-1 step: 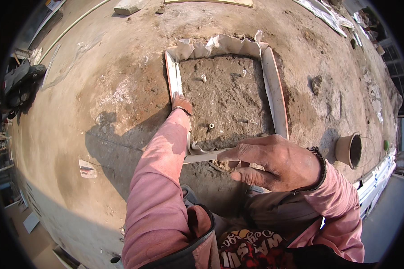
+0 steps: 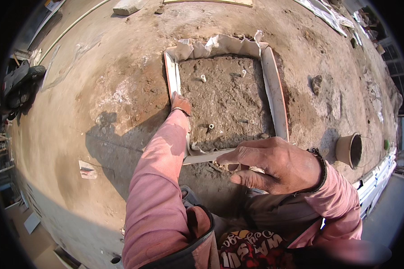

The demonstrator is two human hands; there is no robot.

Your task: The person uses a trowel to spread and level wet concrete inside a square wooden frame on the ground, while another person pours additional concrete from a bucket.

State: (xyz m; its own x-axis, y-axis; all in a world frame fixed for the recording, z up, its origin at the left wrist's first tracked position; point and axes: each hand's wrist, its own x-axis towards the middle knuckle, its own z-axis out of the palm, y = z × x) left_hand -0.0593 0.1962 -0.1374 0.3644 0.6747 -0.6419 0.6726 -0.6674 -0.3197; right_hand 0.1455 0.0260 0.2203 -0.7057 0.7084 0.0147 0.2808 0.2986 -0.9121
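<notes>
A square wooden form (image 2: 279, 98), lined with a pale crumpled sheet (image 2: 220, 45), holds wet grey concrete (image 2: 229, 96). Several short white pipe stubs (image 2: 203, 78) stick up out of the concrete. My left hand (image 2: 182, 104) grips the form's left board at its near half; its fingertips are partly hidden. Over the near board (image 2: 199, 158) hovers or rests my right hand (image 2: 274, 163), I cannot tell which. Its fingers reach left along that board, and the thumb stands apart below them. Nothing shows in its grasp.
To the right a tan bucket (image 2: 345, 150) lies tilted, its dark mouth facing right. A rock (image 2: 317, 84) sits beyond it. A trowel-like plate (image 2: 87, 169) lies on the ground at left, past my shadow. A motorbike (image 2: 22, 87) is at the far left, and a concrete block (image 2: 126, 6) at the back.
A blurred dark shape has come into the lower right corner. Both hands keep almost the same place.
</notes>
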